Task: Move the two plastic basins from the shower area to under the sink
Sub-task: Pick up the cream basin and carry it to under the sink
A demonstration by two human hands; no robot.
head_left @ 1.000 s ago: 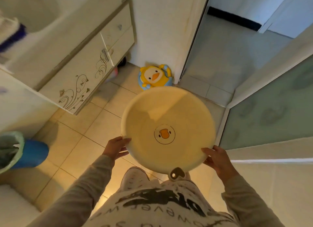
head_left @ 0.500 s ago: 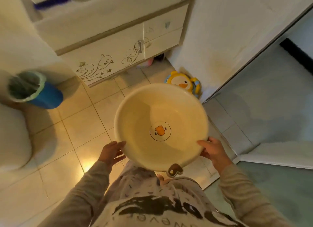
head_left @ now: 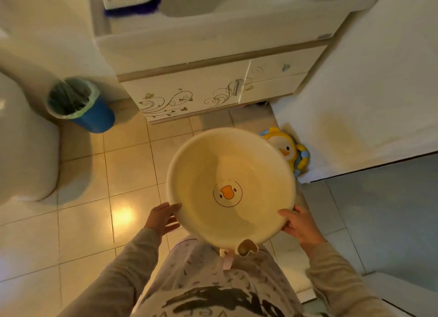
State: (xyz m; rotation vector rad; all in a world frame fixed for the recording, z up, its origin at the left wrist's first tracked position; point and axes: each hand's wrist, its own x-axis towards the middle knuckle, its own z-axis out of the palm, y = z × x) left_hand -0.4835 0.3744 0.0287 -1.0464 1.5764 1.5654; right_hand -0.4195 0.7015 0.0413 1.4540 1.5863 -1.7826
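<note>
I hold a round cream plastic basin (head_left: 201,174) with a duck face printed in its bottom, level in front of my waist above the tiled floor. My left hand (head_left: 161,218) grips its near-left rim and my right hand (head_left: 299,224) grips its near-right rim. A small hanging tab sticks out of the rim toward me. The sink cabinet (head_left: 189,96), white with black floral swirls, stands straight ahead beyond the basin, with a low gap under it. Only this one basin is in view.
A blue waste bin (head_left: 92,115) with a green liner stands left of the cabinet. A white toilet (head_left: 23,139) fills the far left. A yellow duck-shaped item (head_left: 288,148) leans against the white wall at the right. A grey doorway floor (head_left: 379,210) lies at the right.
My view has swung left, so the sink cabinet now faces me and the bin and toilet have come into sight. The basin stays in both hands, level.
</note>
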